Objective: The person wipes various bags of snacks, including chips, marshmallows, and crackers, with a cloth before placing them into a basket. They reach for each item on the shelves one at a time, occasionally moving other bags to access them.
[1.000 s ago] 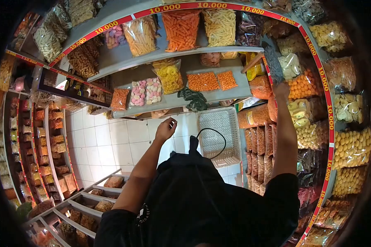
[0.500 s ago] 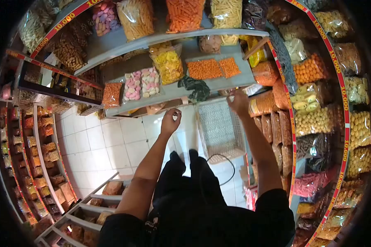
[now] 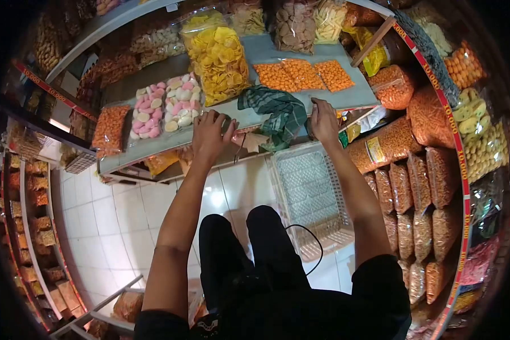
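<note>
At the near edge of the shelf (image 3: 354, 97), our left hand (image 3: 209, 133) rests open, fingers spread, just beside the yellow chip bag (image 3: 218, 56). Our right hand (image 3: 324, 120) lies palm down, and we cannot tell whether it grips anything. Between them the checked cloth (image 3: 277, 113) droops over the edge. We judge a careless tug could drag it, and the orange snack packs (image 3: 294, 75) near it, down toward the white basket (image 3: 309, 192).
</note>
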`<control>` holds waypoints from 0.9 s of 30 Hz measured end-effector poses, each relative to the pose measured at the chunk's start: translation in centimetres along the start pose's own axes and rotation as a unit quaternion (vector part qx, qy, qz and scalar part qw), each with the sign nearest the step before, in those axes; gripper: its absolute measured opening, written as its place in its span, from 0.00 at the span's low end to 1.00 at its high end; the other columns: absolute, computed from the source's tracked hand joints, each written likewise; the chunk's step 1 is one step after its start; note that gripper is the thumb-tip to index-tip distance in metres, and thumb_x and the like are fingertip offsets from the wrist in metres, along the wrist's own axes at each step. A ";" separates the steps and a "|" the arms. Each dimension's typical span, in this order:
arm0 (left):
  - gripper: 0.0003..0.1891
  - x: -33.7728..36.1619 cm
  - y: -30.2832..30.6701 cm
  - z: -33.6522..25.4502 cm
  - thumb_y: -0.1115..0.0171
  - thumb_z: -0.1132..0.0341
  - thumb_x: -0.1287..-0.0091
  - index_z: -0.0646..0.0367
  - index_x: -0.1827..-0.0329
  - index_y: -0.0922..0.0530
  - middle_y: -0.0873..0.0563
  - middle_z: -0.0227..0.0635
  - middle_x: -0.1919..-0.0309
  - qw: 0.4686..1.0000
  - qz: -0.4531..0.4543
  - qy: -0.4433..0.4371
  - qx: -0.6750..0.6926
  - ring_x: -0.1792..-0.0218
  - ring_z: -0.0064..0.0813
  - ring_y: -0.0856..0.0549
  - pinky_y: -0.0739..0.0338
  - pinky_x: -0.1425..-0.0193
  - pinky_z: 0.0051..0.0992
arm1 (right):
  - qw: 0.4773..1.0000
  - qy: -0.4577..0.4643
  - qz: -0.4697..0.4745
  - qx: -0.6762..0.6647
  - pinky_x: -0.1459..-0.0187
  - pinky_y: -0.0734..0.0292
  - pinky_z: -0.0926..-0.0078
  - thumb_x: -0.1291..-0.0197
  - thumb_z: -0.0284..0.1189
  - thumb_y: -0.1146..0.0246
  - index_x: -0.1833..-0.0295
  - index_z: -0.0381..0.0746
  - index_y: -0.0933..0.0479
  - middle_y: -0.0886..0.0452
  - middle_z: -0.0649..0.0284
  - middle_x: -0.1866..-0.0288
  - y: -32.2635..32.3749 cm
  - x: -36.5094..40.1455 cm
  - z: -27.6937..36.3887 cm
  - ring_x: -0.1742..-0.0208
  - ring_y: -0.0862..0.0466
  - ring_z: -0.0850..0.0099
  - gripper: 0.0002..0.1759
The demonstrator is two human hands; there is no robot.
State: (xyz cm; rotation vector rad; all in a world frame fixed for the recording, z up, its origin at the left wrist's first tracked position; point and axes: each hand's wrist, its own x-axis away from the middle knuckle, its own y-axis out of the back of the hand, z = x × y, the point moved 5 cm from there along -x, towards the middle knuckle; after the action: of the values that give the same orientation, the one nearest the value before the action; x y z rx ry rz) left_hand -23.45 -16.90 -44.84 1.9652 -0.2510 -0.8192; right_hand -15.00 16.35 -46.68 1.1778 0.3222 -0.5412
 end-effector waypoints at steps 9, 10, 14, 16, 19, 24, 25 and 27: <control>0.19 1.6 -1.3 0.1 0.39 0.48 0.28 0.55 0.61 0.14 0.15 0.40 0.62 0.993 -0.091 -0.053 -0.049 0.56 0.42 0.16 0.31 0.44 0.44 | 0.984 0.088 -0.153 0.008 0.41 0.30 0.55 0.29 0.28 0.46 0.45 0.36 0.22 0.18 0.51 0.53 -1.6 1.6 -1.0 0.48 0.21 0.51 0.13; 0.19 1.9 -1.2 0.1 0.39 0.47 0.28 0.55 0.61 0.14 0.15 0.40 0.62 0.994 -0.091 -0.054 -0.040 0.56 0.42 0.16 0.31 0.44 0.45 | 0.984 0.087 -0.155 0.002 0.41 0.30 0.55 0.30 0.28 0.45 0.46 0.36 0.22 0.18 0.51 0.53 -1.7 1.9 -1.1 0.48 0.21 0.51 0.13; 0.21 2.4 -1.0 -0.2 0.39 0.44 0.29 0.55 0.61 0.14 0.15 0.40 0.61 0.993 -0.082 -0.059 -0.062 0.55 0.44 0.16 0.31 0.43 0.47 | 0.987 0.081 -0.137 0.016 0.43 0.30 0.54 0.31 0.29 0.44 0.49 0.36 0.21 0.19 0.51 0.54 -2.3 1.2 -1.9 0.48 0.21 0.51 0.12; 0.22 1.6 -1.5 0.0 0.39 0.43 0.30 0.55 0.61 0.14 0.15 0.40 0.60 0.994 -0.073 -0.049 -0.066 0.55 0.45 0.16 0.31 0.43 0.49 | 0.987 0.092 -0.132 0.019 0.44 0.29 0.53 0.31 0.29 0.44 0.52 0.35 0.20 0.19 0.50 0.55 -2.1 0.8 -2.5 0.49 0.21 0.50 0.11; 0.24 1.6 -1.7 0.3 0.39 0.41 0.31 0.55 0.61 0.14 0.15 0.40 0.60 0.988 -0.120 -0.074 -0.066 0.55 0.44 0.16 0.32 0.42 0.48 | 0.985 0.098 -0.143 0.013 0.44 0.29 0.53 0.31 0.29 0.44 0.53 0.35 0.20 0.20 0.50 0.55 -2.0 1.3 -1.7 0.50 0.21 0.49 0.11; 0.24 1.6 -1.0 -0.2 0.37 0.42 0.32 0.57 0.61 0.14 0.15 0.42 0.61 0.993 -0.095 -0.049 -0.051 0.55 0.44 0.16 0.33 0.41 0.47 | 0.987 0.082 -0.136 0.025 0.45 0.28 0.54 0.30 0.30 0.44 0.54 0.35 0.20 0.20 0.49 0.56 -2.1 1.6 -1.9 0.51 0.20 0.50 0.10; 0.24 1.4 -0.6 -0.2 0.37 0.42 0.32 0.57 0.61 0.14 0.15 0.42 0.61 0.994 -0.089 -0.043 -0.036 0.55 0.44 0.16 0.33 0.41 0.47 | 0.988 0.088 -0.129 0.018 0.46 0.27 0.55 0.29 0.30 0.44 0.54 0.35 0.20 0.19 0.49 0.57 -1.9 0.8 -1.8 0.52 0.19 0.50 0.11; 0.24 1.3 -0.5 0.4 0.35 0.43 0.33 0.59 0.58 0.14 0.15 0.45 0.60 0.996 -0.080 -0.038 0.010 0.55 0.47 0.16 0.30 0.43 0.44 | 0.987 -0.019 -0.125 -0.099 0.48 0.24 0.57 0.28 0.32 0.44 0.52 0.34 0.20 0.17 0.48 0.57 -0.2 -0.7 -1.1 0.53 0.17 0.51 0.12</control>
State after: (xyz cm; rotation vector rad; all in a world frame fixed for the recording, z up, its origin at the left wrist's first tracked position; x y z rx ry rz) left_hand -22.83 -17.51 -45.95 1.9940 -0.1480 -0.9998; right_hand -15.66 17.49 -46.90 0.9390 0.4839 -0.7332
